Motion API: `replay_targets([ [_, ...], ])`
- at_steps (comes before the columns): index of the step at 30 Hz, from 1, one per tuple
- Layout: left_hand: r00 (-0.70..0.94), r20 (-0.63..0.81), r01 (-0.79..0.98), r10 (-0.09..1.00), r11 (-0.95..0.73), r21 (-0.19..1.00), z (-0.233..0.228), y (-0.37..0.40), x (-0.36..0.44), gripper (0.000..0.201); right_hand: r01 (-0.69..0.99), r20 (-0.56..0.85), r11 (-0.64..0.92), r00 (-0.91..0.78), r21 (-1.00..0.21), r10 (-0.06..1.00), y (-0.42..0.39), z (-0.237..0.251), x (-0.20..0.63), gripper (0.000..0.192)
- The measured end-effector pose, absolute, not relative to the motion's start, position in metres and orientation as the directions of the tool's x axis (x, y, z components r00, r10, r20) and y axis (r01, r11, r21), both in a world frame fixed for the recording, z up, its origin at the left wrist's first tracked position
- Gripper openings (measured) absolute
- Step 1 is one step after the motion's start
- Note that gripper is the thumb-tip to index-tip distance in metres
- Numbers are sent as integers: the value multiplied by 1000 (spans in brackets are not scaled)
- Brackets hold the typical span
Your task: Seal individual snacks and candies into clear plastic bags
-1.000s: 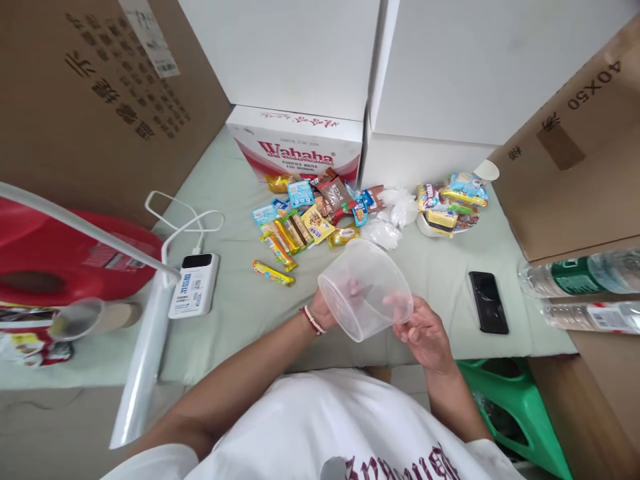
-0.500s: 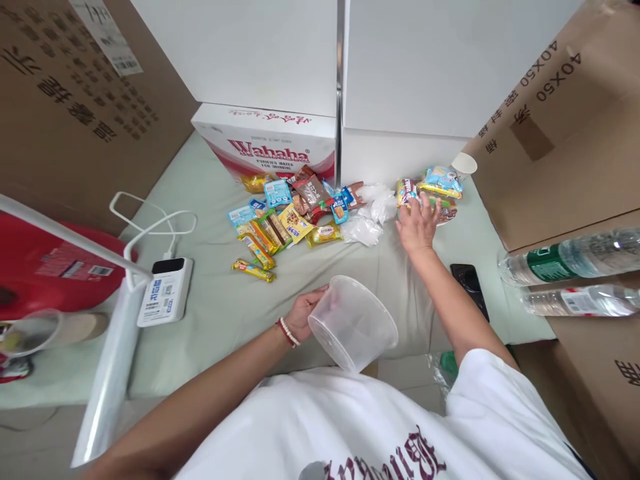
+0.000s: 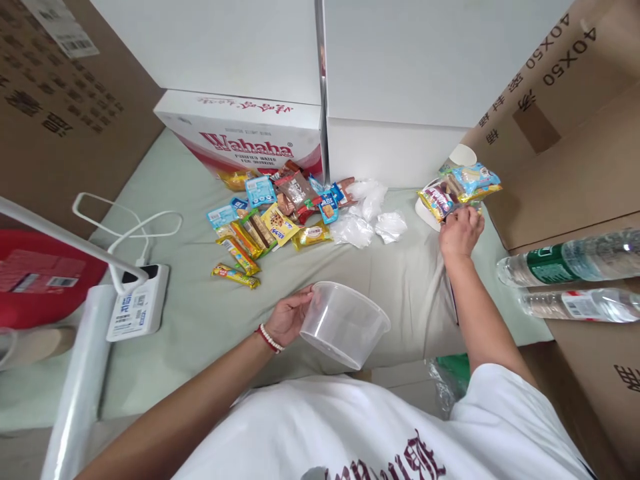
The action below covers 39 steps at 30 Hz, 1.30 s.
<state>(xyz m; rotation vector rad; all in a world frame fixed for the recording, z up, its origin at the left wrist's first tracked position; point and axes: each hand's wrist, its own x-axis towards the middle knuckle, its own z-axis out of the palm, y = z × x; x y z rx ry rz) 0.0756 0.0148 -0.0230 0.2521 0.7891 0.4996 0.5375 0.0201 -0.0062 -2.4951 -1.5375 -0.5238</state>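
Between the nearly closed fingers of the left hand (image 3: 287, 321), a clear plastic tub (image 3: 345, 323) is held tilted; wrapped snack packets (image 3: 473, 182) lie just beyond the right hand (image 3: 461, 233), fingers curled, grip unclear.

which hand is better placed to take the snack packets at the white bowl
Probably the right hand: it is right at the snack packets, while the left hand, farther away, holds the clear plastic tub.
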Motion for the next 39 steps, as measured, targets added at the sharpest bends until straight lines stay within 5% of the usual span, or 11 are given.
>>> replay_targets([
  [19,612,-567,-362,551,833,419,-16,16,74,16,777,337,-630,593,1,732,112,5,627,40],
  [26,630,-496,-367,598,792,488,-11,19,72,15,745,363,-661,642,-89,675,101,31,586,25],
  [30,650,-453,-353,609,771,530,-12,24,79,16,831,367,-334,510,-446,778,35,54,518,30],
  [33,685,-420,-328,595,767,551,-15,29,90,17,638,166,42,135,-769,977,-33,66,447,55],
  [36,727,-374,-305,577,758,577,-15,30,102,17,546,-11,110,-213,-830,977,-85,75,388,55],
  [39,728,-336,-315,598,727,610,-9,28,110,22,515,-64,114,-314,-850,947,-112,87,368,22],
])
